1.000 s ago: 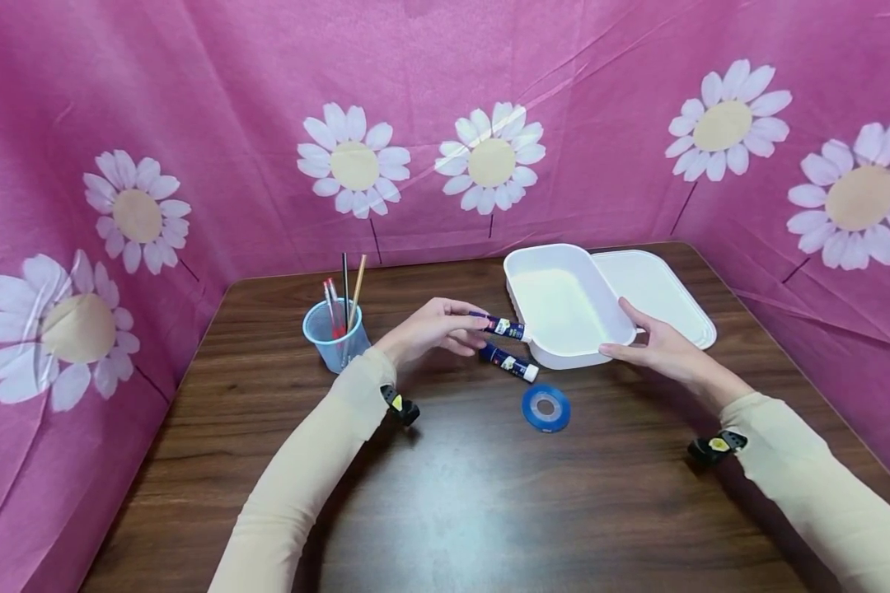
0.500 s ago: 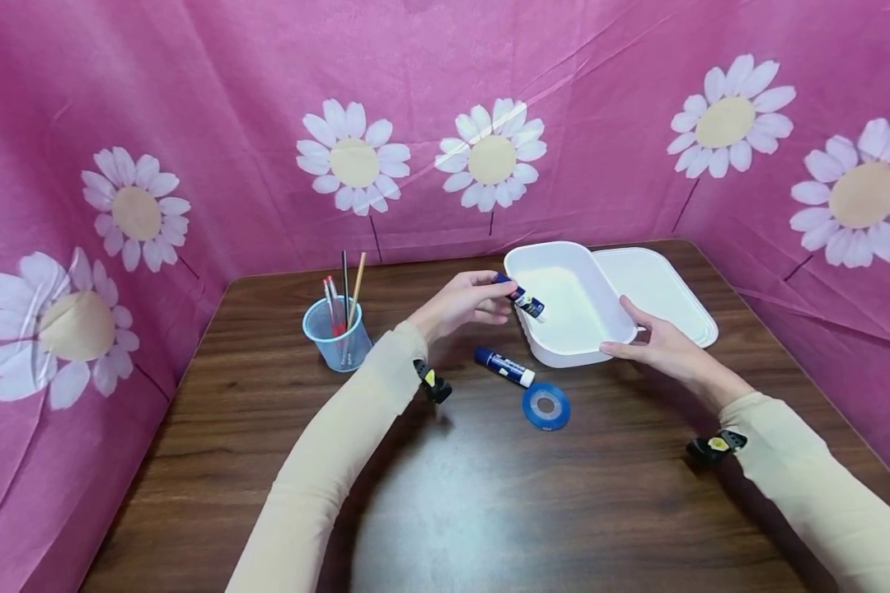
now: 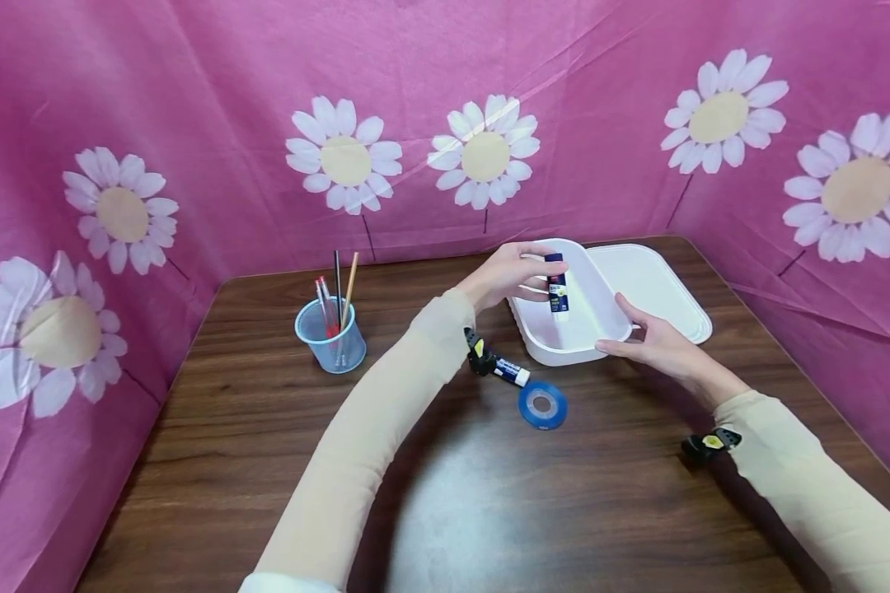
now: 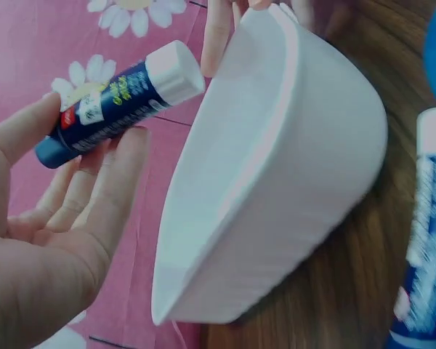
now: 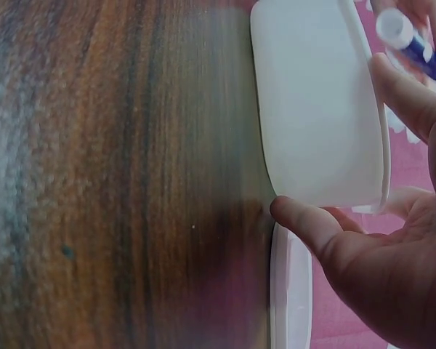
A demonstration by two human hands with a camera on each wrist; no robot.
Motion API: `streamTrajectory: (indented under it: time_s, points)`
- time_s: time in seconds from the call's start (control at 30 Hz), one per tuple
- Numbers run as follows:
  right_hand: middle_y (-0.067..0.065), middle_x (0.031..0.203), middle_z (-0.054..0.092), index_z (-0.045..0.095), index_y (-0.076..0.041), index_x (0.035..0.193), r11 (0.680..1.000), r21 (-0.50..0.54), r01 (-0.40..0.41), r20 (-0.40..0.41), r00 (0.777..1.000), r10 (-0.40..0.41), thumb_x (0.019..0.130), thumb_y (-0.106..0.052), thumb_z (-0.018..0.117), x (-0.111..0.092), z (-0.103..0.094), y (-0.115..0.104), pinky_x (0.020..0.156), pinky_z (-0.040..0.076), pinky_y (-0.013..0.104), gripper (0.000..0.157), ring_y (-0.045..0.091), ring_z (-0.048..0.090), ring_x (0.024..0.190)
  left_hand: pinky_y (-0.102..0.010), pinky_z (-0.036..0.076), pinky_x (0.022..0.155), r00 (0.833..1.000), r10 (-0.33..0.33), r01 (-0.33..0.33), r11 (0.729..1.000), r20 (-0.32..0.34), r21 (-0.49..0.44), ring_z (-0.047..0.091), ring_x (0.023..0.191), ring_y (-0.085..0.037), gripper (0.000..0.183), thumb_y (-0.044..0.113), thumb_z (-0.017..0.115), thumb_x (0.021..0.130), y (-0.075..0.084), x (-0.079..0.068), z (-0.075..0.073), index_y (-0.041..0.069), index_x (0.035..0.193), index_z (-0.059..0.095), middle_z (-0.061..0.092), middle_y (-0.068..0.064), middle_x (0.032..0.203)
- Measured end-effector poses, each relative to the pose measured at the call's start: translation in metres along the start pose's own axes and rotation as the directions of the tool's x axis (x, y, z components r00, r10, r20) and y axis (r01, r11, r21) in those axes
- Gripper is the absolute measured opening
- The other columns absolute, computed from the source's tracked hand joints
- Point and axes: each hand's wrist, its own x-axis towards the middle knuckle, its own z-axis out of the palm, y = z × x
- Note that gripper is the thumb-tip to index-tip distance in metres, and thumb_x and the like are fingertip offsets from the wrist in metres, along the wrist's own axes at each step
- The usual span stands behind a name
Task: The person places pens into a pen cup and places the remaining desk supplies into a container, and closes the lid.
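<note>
Fingers (image 3: 522, 257) of your left hand (image 3: 506, 276) pinch the glue stick (image 3: 556, 286) over the white box (image 3: 592, 328), frame centre, right hand (image 3: 656, 344) gripping its near corner; placing step, so next lower and release inside.

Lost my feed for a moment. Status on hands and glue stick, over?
Left hand pinches glue stick above the open white box. Right hand grips the box's near corner. Nothing blocking; second glue stick and blue tape lie beside it.
</note>
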Motion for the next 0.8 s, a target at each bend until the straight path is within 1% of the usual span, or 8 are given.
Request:
streamTrajectory:
  time_s: [0.1,0.17,0.3,0.43,0.57,0.73,0.8]
  points:
    - [0.025,0.164,0.018,0.002,-0.012,0.163,1.000,0.004,0.000,-0.002,1.000,0.000,0.094,-0.038,0.074,0.000,0.000,0.001,0.087,0.039,0.006,0.103,0.035,0.053,0.126,-0.040,0.062,0.081,0.999,-0.046,0.046,0.999,-0.030,-0.002,0.073,0.092,-0.025,0.055,0.023,0.078,0.092,0.002,0.012,0.008,0.005,0.139,0.055,0.073,-0.010,0.104]
    - [0.026,0.163,0.020,0.002,-0.012,0.163,1.000,0.007,0.000,-0.005,1.000,0.000,0.094,-0.038,0.074,0.000,0.000,0.001,0.086,0.040,0.007,0.103,0.035,0.054,0.124,-0.039,0.062,0.080,0.996,-0.082,0.081,0.996,-0.046,-0.024,0.072,0.091,-0.025,0.049,0.021,0.077,0.093,0.001,0.020,0.012,0.004,0.135,0.056,0.072,-0.010,0.102]
    - [0.025,0.163,0.020,0.002,-0.014,0.163,1.000,0.017,-0.008,-0.004,1.000,0.008,0.094,-0.039,0.075,0.000,0.001,0.001,0.087,0.041,0.008,0.103,0.033,0.054,0.125,-0.038,0.062,0.079,0.988,-0.139,0.135,0.988,-0.066,-0.068,0.070,0.089,-0.027,0.032,0.016,0.070,0.098,-0.004,0.035,0.020,0.000,0.124,0.060,0.068,-0.011,0.096]
    - [0.025,0.164,0.018,0.001,-0.017,0.163,1.000,0.024,-0.020,0.007,1.000,0.020,0.093,-0.040,0.075,0.001,0.001,0.001,0.087,0.040,0.007,0.104,0.033,0.051,0.129,-0.037,0.062,0.079,0.981,-0.176,0.169,0.982,-0.078,-0.086,0.069,0.088,-0.026,0.026,0.014,0.067,0.100,-0.013,0.046,0.025,-0.003,0.119,0.062,0.066,-0.011,0.093]
    - [0.025,0.164,0.017,0.001,-0.017,0.163,0.999,0.032,-0.025,0.005,1.000,0.025,0.093,-0.039,0.075,0.000,0.000,0.002,0.087,0.039,0.007,0.104,0.034,0.049,0.130,-0.037,0.062,0.081,0.975,-0.205,0.198,0.977,-0.085,-0.083,0.068,0.086,-0.024,0.024,0.013,0.069,0.099,-0.024,0.054,0.030,-0.003,0.116,0.064,0.066,-0.012,0.092]
    - [0.027,0.163,0.017,0.001,-0.015,0.163,0.999,0.040,-0.016,0.005,1.000,0.016,0.093,-0.037,0.075,0.000,0.000,0.002,0.087,0.040,0.007,0.104,0.036,0.050,0.129,-0.039,0.059,0.089,0.962,-0.256,0.249,0.966,-0.100,-0.074,0.065,0.081,-0.023,0.018,0.013,0.070,0.098,-0.034,0.057,0.033,-0.003,0.103,0.065,0.065,-0.013,0.089]
    - [0.027,0.164,0.016,0.000,-0.014,0.163,0.999,0.043,-0.013,0.008,1.000,0.013,0.094,-0.037,0.075,0.001,0.000,0.003,0.087,0.039,0.006,0.104,0.037,0.050,0.130,-0.039,0.059,0.089,0.954,-0.281,0.275,0.959,-0.105,-0.070,0.066,0.081,-0.024,0.018,0.013,0.071,0.097,-0.036,0.059,0.035,-0.003,0.102,0.064,0.065,-0.013,0.089]
